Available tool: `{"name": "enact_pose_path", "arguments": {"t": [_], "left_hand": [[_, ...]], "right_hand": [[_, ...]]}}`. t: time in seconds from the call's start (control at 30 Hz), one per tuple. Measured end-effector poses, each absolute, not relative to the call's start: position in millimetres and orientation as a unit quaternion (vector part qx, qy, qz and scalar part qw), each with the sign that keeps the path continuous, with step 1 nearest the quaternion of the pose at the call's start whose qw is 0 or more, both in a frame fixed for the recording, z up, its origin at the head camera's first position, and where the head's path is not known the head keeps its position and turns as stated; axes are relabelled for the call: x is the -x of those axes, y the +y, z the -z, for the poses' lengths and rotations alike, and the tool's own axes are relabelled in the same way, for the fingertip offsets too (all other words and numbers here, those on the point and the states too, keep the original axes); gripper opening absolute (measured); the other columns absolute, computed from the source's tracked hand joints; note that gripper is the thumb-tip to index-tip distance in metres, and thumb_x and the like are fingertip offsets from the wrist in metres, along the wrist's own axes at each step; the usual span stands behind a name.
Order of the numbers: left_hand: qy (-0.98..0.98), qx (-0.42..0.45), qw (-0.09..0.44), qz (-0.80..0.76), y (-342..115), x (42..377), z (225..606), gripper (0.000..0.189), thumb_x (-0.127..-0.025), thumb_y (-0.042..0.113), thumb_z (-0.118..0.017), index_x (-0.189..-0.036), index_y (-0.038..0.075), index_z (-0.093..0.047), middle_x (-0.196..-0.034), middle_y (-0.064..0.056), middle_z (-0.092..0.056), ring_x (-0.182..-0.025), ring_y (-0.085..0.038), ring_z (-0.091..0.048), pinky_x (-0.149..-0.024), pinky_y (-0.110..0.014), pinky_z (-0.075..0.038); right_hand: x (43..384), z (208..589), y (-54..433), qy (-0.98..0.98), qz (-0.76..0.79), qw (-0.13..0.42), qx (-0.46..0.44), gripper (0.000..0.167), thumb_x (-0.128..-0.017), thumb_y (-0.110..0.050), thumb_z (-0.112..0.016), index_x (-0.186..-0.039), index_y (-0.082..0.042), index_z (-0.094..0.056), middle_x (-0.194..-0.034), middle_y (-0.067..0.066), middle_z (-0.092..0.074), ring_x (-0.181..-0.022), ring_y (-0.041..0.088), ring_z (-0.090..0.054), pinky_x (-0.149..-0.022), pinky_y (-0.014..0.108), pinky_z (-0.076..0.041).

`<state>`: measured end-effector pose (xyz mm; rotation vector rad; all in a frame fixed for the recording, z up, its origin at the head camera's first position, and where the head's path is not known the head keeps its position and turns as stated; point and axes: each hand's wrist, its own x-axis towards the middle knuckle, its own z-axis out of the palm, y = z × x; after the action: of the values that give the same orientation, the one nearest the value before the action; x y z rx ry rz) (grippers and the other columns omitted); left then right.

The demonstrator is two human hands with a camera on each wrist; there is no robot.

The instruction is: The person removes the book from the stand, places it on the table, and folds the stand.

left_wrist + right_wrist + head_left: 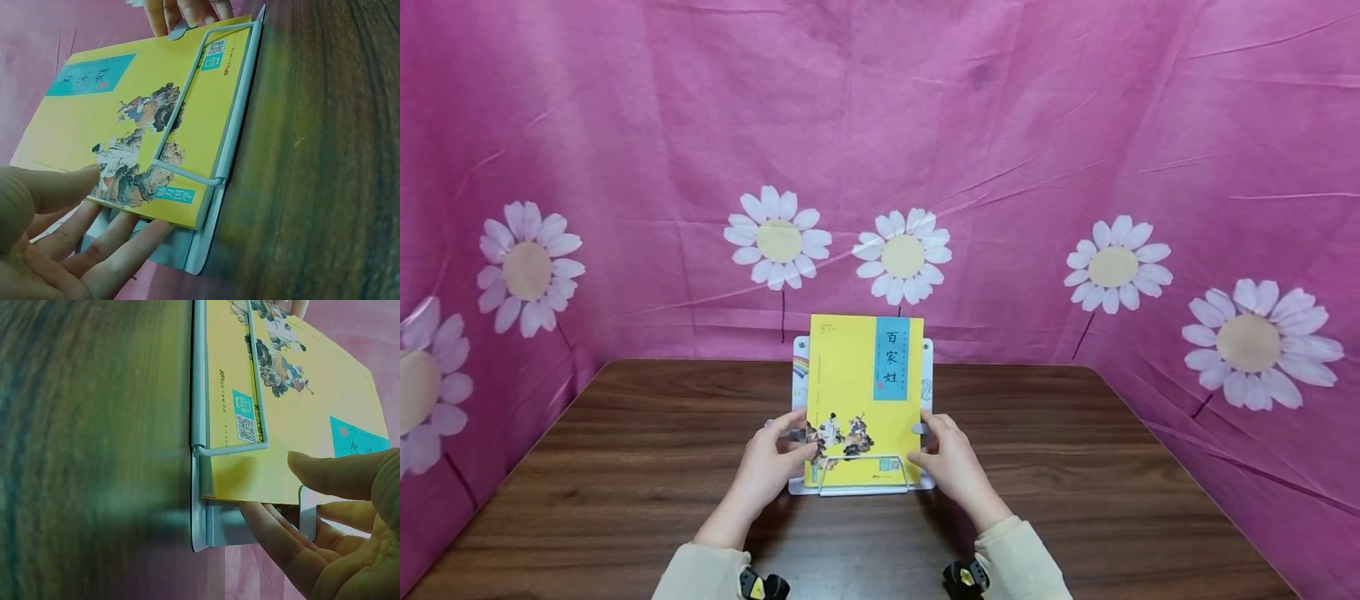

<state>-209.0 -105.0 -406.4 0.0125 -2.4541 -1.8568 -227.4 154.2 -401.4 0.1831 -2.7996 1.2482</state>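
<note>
Printed down a blue panel at the upper right of the yellow book (pixel 863 400) cover: 百家姓. Near the lower edge, a QR code (pixel 245 428); small print beside it too tiny to read.

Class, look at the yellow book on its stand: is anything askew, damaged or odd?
Nothing stands out. The yellow book sits upright on the white stand, behind its wire holder, with left hand and right hand holding its edges.

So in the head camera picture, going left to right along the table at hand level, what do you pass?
Left hand → yellow book, standing on a white book stand → right hand. Each hand holds its side edge of the book; all of it sits on the brown wooden table.
</note>
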Motion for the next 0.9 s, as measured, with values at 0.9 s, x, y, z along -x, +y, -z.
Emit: {"name": "enact_pose_path", "arguments": {"t": [0.9], "left_hand": [[-0.804,-0.003,0.065,0.592,-104.5,213.5,415.4,0.042,-0.092,-0.004,-0.063,-0.133,0.0,-0.058,-0.123,-0.02,-0.062,-0.09,-0.02,-0.063,-0.063,-0.031,-0.06]], "right_hand": [[225.8,401.8,151.1,-0.919,-0.389,0.031,-0.059,0.069,-0.084,-0.006,-0.076,-0.145,0.002,-0.045,-0.124,0.013,-0.055,-0.087,0.019,-0.053,-0.069,0.026,-0.046]]}}
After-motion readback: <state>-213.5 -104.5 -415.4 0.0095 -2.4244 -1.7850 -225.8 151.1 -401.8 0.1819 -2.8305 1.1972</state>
